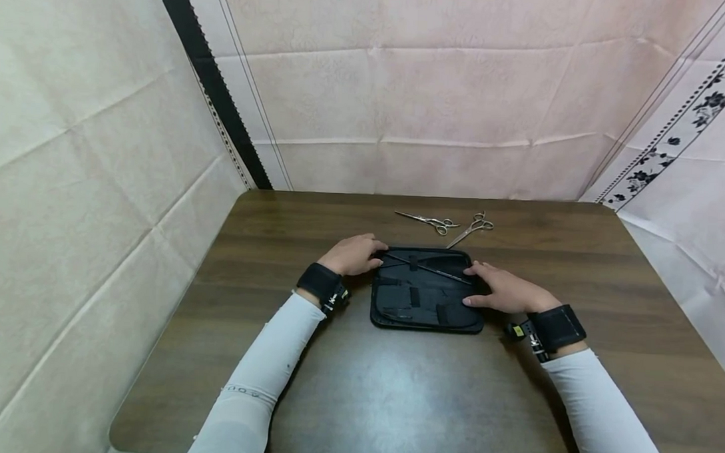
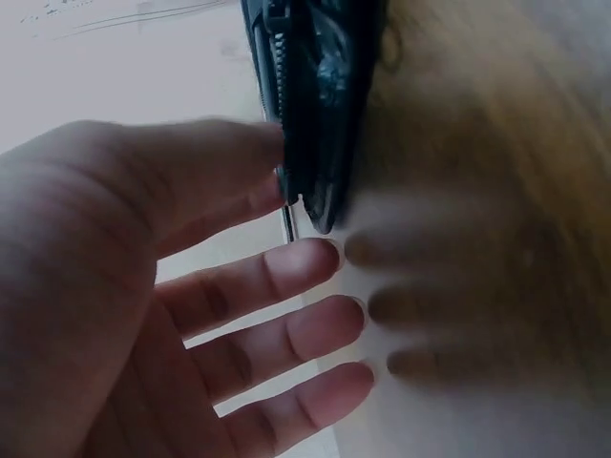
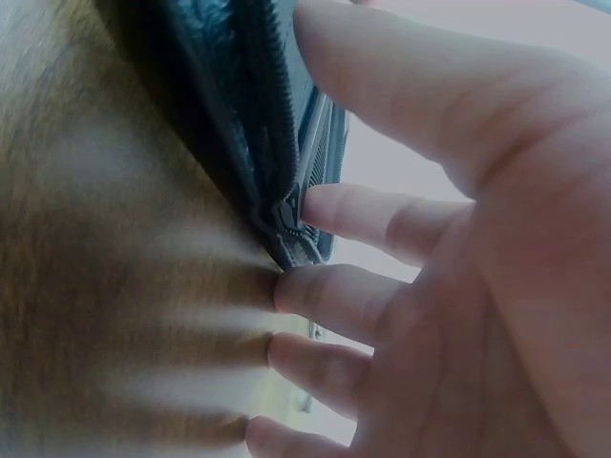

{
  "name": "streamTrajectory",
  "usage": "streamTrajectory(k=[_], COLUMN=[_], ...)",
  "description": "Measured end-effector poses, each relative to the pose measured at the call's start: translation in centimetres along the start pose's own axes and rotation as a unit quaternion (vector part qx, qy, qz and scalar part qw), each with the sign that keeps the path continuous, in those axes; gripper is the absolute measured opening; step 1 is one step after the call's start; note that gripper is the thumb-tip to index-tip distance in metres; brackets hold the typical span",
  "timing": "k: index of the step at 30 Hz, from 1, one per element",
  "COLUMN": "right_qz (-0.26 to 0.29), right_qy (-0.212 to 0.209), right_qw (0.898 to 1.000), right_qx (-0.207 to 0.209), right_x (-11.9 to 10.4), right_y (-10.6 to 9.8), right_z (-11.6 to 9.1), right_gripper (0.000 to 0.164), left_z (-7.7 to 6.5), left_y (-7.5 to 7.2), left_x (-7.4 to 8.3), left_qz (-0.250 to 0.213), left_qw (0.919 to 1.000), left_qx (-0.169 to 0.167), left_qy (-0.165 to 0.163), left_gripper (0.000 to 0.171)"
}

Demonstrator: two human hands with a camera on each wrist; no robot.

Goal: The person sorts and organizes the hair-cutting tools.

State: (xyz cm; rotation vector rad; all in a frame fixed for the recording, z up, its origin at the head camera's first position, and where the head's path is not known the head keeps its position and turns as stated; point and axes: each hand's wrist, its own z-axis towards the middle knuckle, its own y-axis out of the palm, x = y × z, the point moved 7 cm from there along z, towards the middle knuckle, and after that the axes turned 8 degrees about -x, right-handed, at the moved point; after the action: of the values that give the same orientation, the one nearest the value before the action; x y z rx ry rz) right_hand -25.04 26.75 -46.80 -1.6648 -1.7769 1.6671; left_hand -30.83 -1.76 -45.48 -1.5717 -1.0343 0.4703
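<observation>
A black zip case (image 1: 421,325) lies on the table with its pockets and straps facing up. Across its upper half runs a slim dark comb (image 1: 441,272), set aslant; fine teeth show on the comb (image 3: 317,164) in the right wrist view. My left hand (image 1: 352,254) is at the case's far left corner, thumb and index finger at the zipped edge (image 2: 280,76), other fingers spread beside it. My right hand (image 1: 507,289) reaches over the right edge, index fingertip at the comb's end and thumb lower down on the case. Its remaining fingers extend toward the table.
Behind the case lie two pairs of silver scissors, one pair (image 1: 425,219) pointing left and another pair (image 1: 471,229) slanting toward the case. The wooden table (image 1: 357,386) ends at a pale cloth backdrop (image 1: 432,109). Pale cloth also hangs at both sides.
</observation>
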Motion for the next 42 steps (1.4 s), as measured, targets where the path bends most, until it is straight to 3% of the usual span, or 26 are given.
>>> streamTrajectory(k=[20,29,33,38,42], right_qz=[-0.010,-0.010,-0.009,-0.012,-0.017], right_qy=[-0.002,-0.002,-0.011,-0.022,-0.009], right_qw=[1.000,1.000,1.000,0.999,0.999], right_qx=[0.003,0.005,0.018,0.035,0.050], right_x=[-0.3,-0.6,-0.4,0.8,2.2], right_y=[0.1,-0.4,-1.0,-2.4,-5.1], right_z=[0.2,0.1,0.3,1.3,2.1], right_gripper=[0.074,0.073,0.069,0.064,0.059], left_z=[0.0,-1.4,-2.0,-3.4,-4.2], left_y=[0.1,-2.4,-2.1,0.3,2.0], left_x=[0.0,2.5,2.8,3.2,3.7], left_qz=[0.003,0.023,0.021,0.006,0.025], left_qw=[0.9998,0.9978,0.9991,0.9953,0.9919], left_qx=[0.014,0.062,0.027,-0.056,-0.078], left_qy=[-0.012,-0.004,-0.025,-0.079,-0.097], left_gripper=[0.043,0.045,0.066,0.108,0.125])
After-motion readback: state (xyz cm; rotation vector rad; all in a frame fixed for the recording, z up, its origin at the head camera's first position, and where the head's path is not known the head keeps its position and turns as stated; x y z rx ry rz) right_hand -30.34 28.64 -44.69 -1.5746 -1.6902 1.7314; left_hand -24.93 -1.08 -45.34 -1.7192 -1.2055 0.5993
